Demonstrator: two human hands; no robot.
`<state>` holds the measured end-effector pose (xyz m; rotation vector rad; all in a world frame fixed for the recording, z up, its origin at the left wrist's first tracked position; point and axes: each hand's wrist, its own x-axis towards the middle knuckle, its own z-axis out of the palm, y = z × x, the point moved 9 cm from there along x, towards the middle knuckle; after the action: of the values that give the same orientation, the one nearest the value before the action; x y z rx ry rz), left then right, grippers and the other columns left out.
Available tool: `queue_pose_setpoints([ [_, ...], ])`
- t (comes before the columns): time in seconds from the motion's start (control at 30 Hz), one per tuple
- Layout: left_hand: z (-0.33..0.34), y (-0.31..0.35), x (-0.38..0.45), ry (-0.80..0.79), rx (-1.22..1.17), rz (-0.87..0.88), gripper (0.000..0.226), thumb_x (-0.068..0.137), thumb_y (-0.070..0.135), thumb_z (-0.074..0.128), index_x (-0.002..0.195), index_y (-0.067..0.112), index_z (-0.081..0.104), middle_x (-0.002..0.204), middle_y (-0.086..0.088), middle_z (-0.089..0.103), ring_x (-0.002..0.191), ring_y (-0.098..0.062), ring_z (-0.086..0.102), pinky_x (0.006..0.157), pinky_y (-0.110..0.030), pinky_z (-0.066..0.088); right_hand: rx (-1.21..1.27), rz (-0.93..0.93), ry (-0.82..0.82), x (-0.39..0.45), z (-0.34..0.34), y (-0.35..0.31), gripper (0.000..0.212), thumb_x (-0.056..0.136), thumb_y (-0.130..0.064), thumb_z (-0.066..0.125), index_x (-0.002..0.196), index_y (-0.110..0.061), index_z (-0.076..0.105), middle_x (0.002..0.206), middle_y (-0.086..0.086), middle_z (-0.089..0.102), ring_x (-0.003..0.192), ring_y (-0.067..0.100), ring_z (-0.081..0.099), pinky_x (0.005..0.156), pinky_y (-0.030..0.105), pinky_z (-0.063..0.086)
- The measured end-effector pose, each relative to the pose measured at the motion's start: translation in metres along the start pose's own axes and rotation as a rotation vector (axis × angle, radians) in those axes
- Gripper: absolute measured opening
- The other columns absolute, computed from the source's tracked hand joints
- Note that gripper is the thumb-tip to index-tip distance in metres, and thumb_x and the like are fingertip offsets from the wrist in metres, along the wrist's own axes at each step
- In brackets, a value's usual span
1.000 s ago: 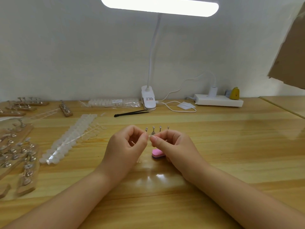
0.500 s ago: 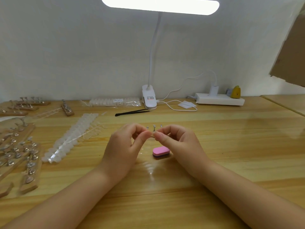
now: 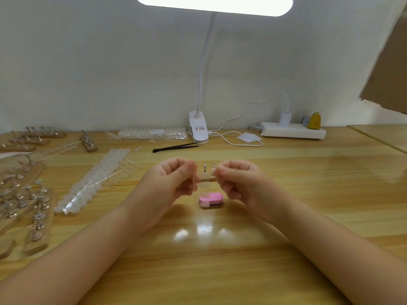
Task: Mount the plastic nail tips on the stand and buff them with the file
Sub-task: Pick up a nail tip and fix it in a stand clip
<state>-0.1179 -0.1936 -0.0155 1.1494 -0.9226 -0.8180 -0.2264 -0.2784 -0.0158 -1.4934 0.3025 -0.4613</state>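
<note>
Between the hands, a clear nail tip (image 3: 204, 182) hangs blurred — the left hand (image 3: 170, 186) and right hand (image 3: 239, 183) both have fingers curled, but which one pinches it I cannot tell. Just behind them is the stand (image 3: 208, 172); the pink file (image 3: 210, 200) lies on the bench (image 3: 308, 194) just below. Far left — a clear bag of nail tips (image 3: 152, 133).

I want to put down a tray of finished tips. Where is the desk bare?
Bare wood lies right of the right hand, below the power strip, and near the front edge between the forearms. The left is crowded: wooden stands and nail tip strips.
</note>
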Motion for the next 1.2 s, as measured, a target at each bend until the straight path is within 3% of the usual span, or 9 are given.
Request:
queue_pose_setpoints([
  [0.07, -0.027, 0.005, 0.002, 0.21, 0.247, 0.041, 0.021, 0.084, 0.035, 0.063, 0.083, 0.014, 0.064, 0.066, 0.003, 0.067, 0.06, -0.01, 0.061, 0.059, -0.019, 0.051, -0.028, -0.027, 0.291, -0.001, -0.03, -0.003, 0.01, 0.088, -0.02, 0.064, 0.082, -0.016, 0.071, 0.068, -0.006, 0.058, 0.056, 0.007, 0.044, 0.048, 0.016, 0.034],
  [0.17, -0.053, 0.015, -0.001, 0.385, 0.9, 0.096, 0.017, 0.092, 0.04, 0.058, 0.083, 0.025, 0.062, 0.069, 0.007, 0.068, 0.062, -0.006, 0.063, 0.061, -0.027, 0.053, -0.441, -0.115, 0.634, -0.012, -0.068, -0.014, 0.011, 0.094, -0.026, 0.058, 0.089, -0.018, 0.064, 0.079, -0.007, 0.062, 0.068, 0.006, 0.054, 0.062, 0.022, 0.043],
  [0.27, -0.061, 0.012, 0.0, 0.427, 1.494, -0.001, 0.027, 0.094, 0.05, 0.05, 0.101, 0.026, 0.061, 0.096, 0.009, 0.067, 0.096, -0.016, 0.061, 0.085, -0.035, 0.047, -0.803, -0.123, 0.634, -0.01, -0.071, -0.014, 0.013, 0.097, -0.03, 0.051, 0.096, -0.021, 0.06, 0.09, -0.007, 0.061, 0.092, 0.016, 0.056, 0.08, 0.035, 0.049],
  [0.33, -0.055, 0.014, 0.002, 0.438, 1.684, 0.029, 0.035, 0.095, 0.05, 0.044, 0.119, 0.027, 0.056, 0.113, 0.006, 0.061, 0.11, -0.019, 0.052, 0.094, -0.035, 0.037, -0.872, -0.092, 0.597, -0.005, -0.069, -0.007, 0.011, 0.099, -0.03, 0.048, 0.097, -0.023, 0.057, 0.093, -0.006, 0.06, 0.101, 0.019, 0.053, 0.085, 0.037, 0.047],
  [0.43, -0.033, 0.013, 0.004, 0.361, 1.562, 0.152, 0.033, 0.098, 0.039, 0.04, 0.127, 0.027, 0.053, 0.119, 0.009, 0.06, 0.114, -0.018, 0.048, 0.098, -0.035, 0.03, -0.913, -0.071, 0.525, 0.001, -0.063, 0.0, 0.008, 0.099, -0.029, 0.048, 0.096, -0.026, 0.054, 0.095, -0.005, 0.06, 0.101, 0.017, 0.052, 0.081, 0.032, 0.045],
  [0.67, -0.016, -0.001, 0.001, 0.21, 1.414, 0.142, 0.044, 0.098, 0.029, 0.043, 0.142, 0.025, 0.04, 0.123, 0.012, 0.057, 0.117, -0.013, 0.044, 0.105, -0.032, 0.02, -0.922, -0.056, 0.417, 0.004, -0.051, 0.004, 0.009, 0.099, -0.029, 0.048, 0.099, -0.024, 0.055, 0.095, -0.007, 0.06, 0.095, 0.011, 0.055, 0.079, 0.029, 0.047],
  [0.93, -0.002, 0.034, -0.021, 0.391, 1.458, 0.395, 0.035, 0.091, 0.036, 0.043, 0.104, 0.02, 0.071, 0.087, 0.005, 0.071, 0.088, -0.021, 0.062, 0.092, -0.037, 0.033, -0.819, -0.072, 0.568, -0.004, -0.064, -0.004, 0.014, 0.096, -0.024, 0.047, 0.091, -0.016, 0.057, 0.09, 0.0, 0.068, 0.089, 0.019, 0.062, 0.082, 0.043, 0.05],
  [1.03, 0.024, 0.036, -0.026, 0.23, 1.451, 0.52, 0.039, 0.088, 0.044, 0.04, 0.096, 0.022, 0.072, 0.089, 0.007, 0.07, 0.087, -0.021, 0.062, 0.083, -0.039, 0.04, -0.849, -0.129, 0.599, -0.007, -0.063, -0.009, 0.013, 0.096, -0.023, 0.049, 0.09, -0.015, 0.058, 0.088, -0.003, 0.064, 0.091, 0.021, 0.056, 0.081, 0.041, 0.048],
  [1.2, 0.043, 0.001, -0.021, -0.041, 1.56, 0.362, 0.048, 0.093, 0.054, 0.035, 0.131, 0.031, 0.054, 0.119, 0.012, 0.057, 0.112, -0.015, 0.045, 0.096, -0.032, 0.029, -0.719, -0.295, 0.536, -0.011, -0.047, -0.025, 0.012, 0.094, -0.022, 0.058, 0.085, -0.016, 0.062, 0.083, 0.0, 0.059, 0.076, 0.011, 0.054, 0.07, 0.025, 0.044],
])
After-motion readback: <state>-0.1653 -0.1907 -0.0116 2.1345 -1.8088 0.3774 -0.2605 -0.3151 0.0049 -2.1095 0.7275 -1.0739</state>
